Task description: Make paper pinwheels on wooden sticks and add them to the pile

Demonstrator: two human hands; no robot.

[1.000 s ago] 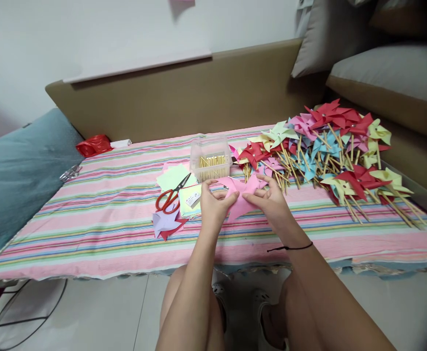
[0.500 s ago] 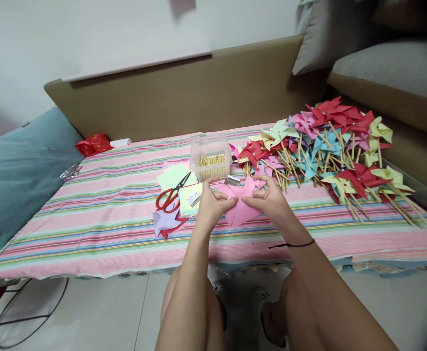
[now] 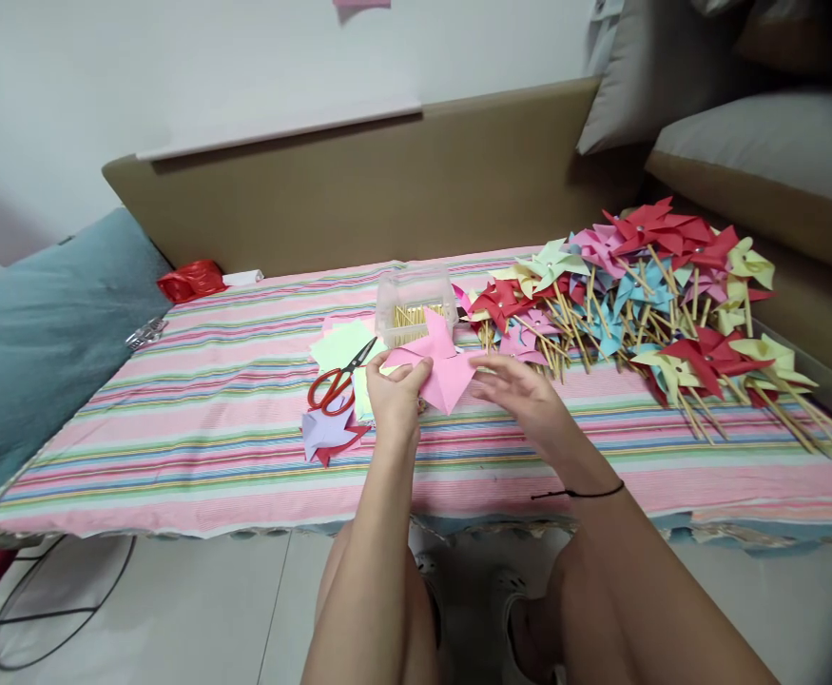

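Note:
A pink paper pinwheel (image 3: 447,369), its blades folded in to the middle, is held up above the striped cloth. My left hand (image 3: 396,395) pinches its left side, with the thumb on top near the centre. At the right blade tip, my right hand (image 3: 519,390) has its fingers loosely stretched out, the fingertips at the paper's edge; whether they touch it is hard to tell. Behind the pinwheel stands a clear plastic box (image 3: 416,282) of thin wooden sticks. Orange-handled scissors (image 3: 340,379) lie left of my left hand, over light green paper sheets (image 3: 344,342).
Finished pinwheels on sticks (image 3: 644,285) are heaped at the right. A folded lilac paper piece (image 3: 326,430) lies over a red one near the scissors. A red plastic bag (image 3: 192,282) sits at the back left. Cushions (image 3: 764,152) rise behind the heap.
The pink pinwheel's blades now show spread into a star shape. My right hand has loosened from its pinch and shifted right; the left keeps its hold. The view has shifted slightly.

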